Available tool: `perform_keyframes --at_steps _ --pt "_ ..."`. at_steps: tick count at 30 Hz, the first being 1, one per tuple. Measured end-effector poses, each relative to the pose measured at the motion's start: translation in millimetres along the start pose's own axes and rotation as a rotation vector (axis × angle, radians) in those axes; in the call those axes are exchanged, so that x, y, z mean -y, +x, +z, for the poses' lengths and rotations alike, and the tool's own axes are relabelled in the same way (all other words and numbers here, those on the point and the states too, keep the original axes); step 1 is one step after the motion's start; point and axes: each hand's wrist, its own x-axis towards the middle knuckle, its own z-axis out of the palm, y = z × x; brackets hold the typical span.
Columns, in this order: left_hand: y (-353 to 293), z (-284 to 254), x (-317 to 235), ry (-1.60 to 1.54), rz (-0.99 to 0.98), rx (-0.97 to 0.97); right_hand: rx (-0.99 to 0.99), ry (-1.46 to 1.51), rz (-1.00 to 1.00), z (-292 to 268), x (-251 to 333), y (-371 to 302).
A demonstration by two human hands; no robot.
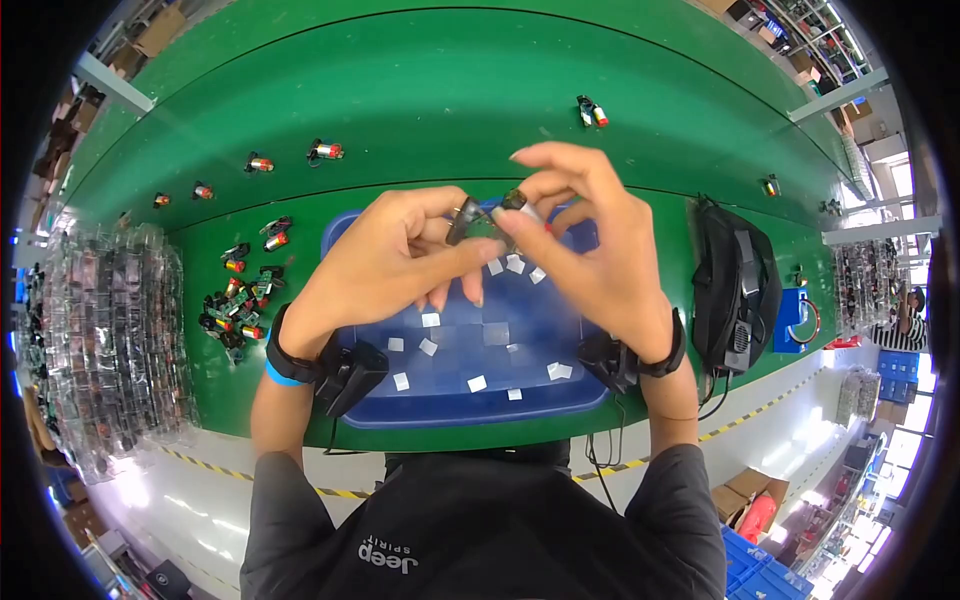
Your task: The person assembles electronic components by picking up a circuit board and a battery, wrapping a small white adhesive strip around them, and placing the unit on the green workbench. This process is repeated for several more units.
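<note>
Both my hands are raised close together over a blue plastic tray [440,398]. My left hand [405,245] pinches a small dark, shiny part [463,220] between thumb and fingers. In my right hand [600,235], thumb and fingers grip a small circuit-board assembly [514,200] with a pale cylinder, mostly hidden by the fingers. The two parts nearly meet; whether they touch I cannot tell. Small white square pieces [477,383] lie scattered in the tray.
Similar assemblies with red-ended cylinders lie piled [240,305] left of the tray; others [325,151] are spaced along the green bench [450,100]. Stacked clear plastic trays [110,330] stand at far left. A black bag [735,285] and blue box [795,320] sit at right. Black devices [350,378] are strapped to my wrists.
</note>
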Motion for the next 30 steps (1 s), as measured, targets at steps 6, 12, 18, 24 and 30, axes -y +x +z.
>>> perform_keyframes --at_steps 6,12,18,24,30 --pt "1 1 11 0.128 0.350 -0.009 0.038 0.194 0.143 -10 0 4" --pt "4 5 10 -0.084 0.417 -0.202 -0.018 0.009 -0.049 -11 -2 4" --pt "6 5 14 0.085 0.376 -0.104 0.034 0.030 -0.112 -13 -5 3" --pt "11 -1 22 -0.223 0.366 -0.017 0.098 0.124 -0.146 -27 -3 7" --pt "16 2 24 -0.719 0.289 0.038 0.075 -0.169 -0.409 -14 4 5"
